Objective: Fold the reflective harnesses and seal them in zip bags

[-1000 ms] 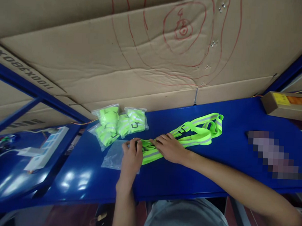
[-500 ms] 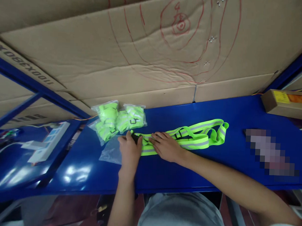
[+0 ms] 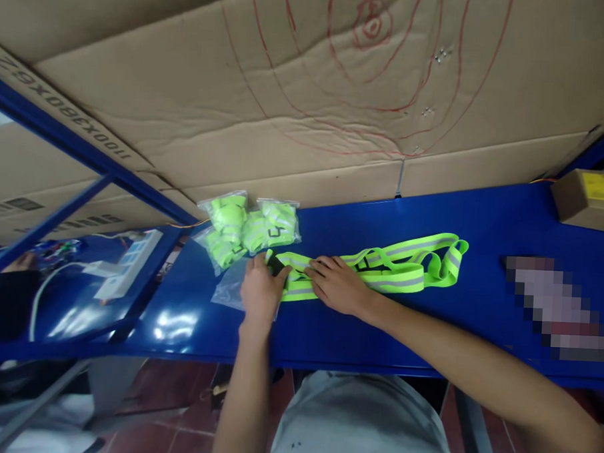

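Note:
A neon-yellow reflective strap (image 3: 397,281) with a grey stripe lies in long folded loops on the blue table. At its left end, my left hand (image 3: 262,288) is closed, thumb and fingers around a black piece at the end of the strap. My right hand (image 3: 340,285) rests flat across the strap's middle, fingers stretched out and pressing down on it. Partly beneath my left hand is a clear plastic bag (image 3: 226,291). Just behind it sit several clear bags (image 3: 277,224) packed with the same neon-yellow straps.
A cardboard wall (image 3: 304,166) closes off the back of the blue table (image 3: 337,341). On the right are a cardboard box (image 3: 578,202) and a blurred-out item (image 3: 553,307). A white power strip (image 3: 130,266) lies to the left, past the blue frame; another person's hand (image 3: 23,262) shows farther left.
My left hand's fingers have closed in around the strap's black end piece, which shows more now. My right hand stays on the strap. The whole view has shifted slightly.

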Action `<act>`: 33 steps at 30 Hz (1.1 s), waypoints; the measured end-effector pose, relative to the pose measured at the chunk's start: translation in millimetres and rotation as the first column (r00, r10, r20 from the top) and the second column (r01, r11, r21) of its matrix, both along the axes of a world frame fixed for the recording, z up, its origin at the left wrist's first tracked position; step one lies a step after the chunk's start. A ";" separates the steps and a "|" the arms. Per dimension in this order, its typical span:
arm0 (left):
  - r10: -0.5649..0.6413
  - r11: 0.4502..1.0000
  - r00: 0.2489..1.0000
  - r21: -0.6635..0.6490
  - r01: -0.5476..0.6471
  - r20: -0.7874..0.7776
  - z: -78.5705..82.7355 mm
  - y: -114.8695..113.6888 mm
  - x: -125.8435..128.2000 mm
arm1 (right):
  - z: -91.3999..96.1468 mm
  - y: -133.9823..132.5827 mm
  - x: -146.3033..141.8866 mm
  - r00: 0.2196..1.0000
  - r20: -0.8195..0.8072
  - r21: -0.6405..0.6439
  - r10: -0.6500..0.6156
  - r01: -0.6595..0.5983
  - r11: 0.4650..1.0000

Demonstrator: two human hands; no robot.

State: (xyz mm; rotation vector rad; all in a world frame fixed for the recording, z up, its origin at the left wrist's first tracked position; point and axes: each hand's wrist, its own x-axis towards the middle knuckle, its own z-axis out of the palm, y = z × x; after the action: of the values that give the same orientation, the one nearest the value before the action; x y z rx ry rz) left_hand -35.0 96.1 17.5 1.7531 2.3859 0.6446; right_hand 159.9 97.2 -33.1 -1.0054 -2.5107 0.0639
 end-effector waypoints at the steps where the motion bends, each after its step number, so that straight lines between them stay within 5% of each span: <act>1: 0.006 1.000 1.000 0.018 -0.006 0.002 0.1 -1.0 6.1 | 1.1 -0.4 0.2 1.000 0.004 0.003 0.004 -0.004 1.000; 6: -0.087 0.991 0.991 0.107 0.077 0.098 -5.2 1.0 17.5 | 8.9 -5.2 -0.3 0.998 0.053 0.028 -0.019 0.018 0.999; 16: -0.258 0.966 0.776 0.136 0.220 0.575 -13.1 18.0 -50.6 | 16.9 -7.2 -0.9 0.995 0.081 0.015 -0.063 0.062 0.998; 21: -0.274 0.954 0.870 0.232 0.191 0.410 -24.1 9.6 -17.4 | 12.0 -3.6 -4.7 0.998 0.058 0.006 -0.037 0.037 0.999; 26: -0.351 0.928 0.925 0.187 0.322 0.148 -30.8 -8.2 27.0 | 6.1 -3.3 -2.1 0.999 0.044 -0.005 0.015 -0.014 1.000; 33: -0.494 0.868 0.869 -0.060 0.493 0.006 -9.8 -12.6 13.2 | 3.9 -2.7 -1.5 1.000 0.026 -0.013 -0.007 0.007 1.000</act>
State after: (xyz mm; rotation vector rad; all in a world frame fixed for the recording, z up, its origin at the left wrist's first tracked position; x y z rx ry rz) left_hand -21.8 83.5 7.7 2.2140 1.8064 0.4807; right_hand 158.3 94.6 -29.3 -1.0265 -2.5335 0.0654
